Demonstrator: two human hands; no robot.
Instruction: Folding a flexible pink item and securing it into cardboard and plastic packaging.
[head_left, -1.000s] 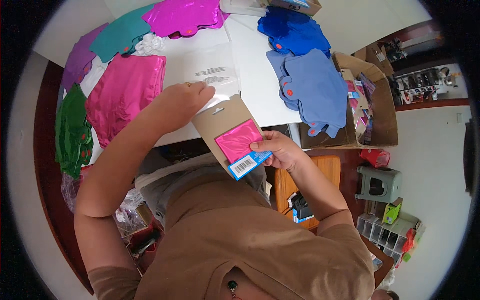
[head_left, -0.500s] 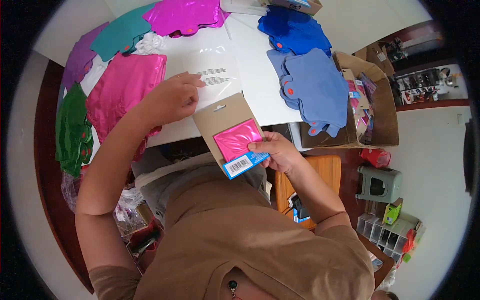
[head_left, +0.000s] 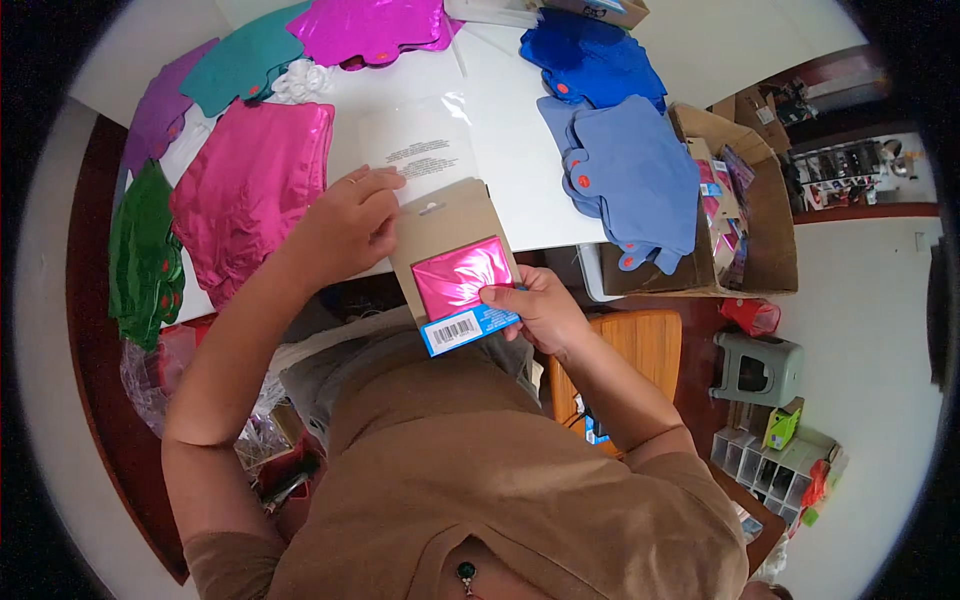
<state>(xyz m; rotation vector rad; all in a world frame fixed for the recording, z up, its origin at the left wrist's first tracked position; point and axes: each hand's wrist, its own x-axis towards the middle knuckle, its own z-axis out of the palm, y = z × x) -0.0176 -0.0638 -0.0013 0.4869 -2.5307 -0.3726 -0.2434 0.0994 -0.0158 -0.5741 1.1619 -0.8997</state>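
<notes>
In my right hand (head_left: 550, 312) is a flat brown cardboard package (head_left: 450, 222), gripped at its lower right edge with the thumb on the front. Shiny pink fabric (head_left: 455, 275) fills its window, above a blue strip with a barcode; a hanging slot is at the top. My left hand (head_left: 352, 222) is at the table's near edge, its fingertips resting on the lower end of a clear plastic bag (head_left: 425, 130) with small print. The thumb is bent and apart from the fingertips. The package's top edge lies close to the bag's lower end.
Shiny pink fabric pieces (head_left: 255, 190) lie left on the white table (head_left: 510, 150), with green (head_left: 145, 265), purple, teal and magenta stacks around. Grey-blue pieces (head_left: 640, 170) and dark blue ones (head_left: 600, 65) lie right. Beside them stands a cardboard box (head_left: 765, 220) of packages. A wooden stool (head_left: 640, 350) is below.
The package has moved slightly left and turned more upright. My left hand has shifted down a little, its fingers now more bent over the bag's lower end.
</notes>
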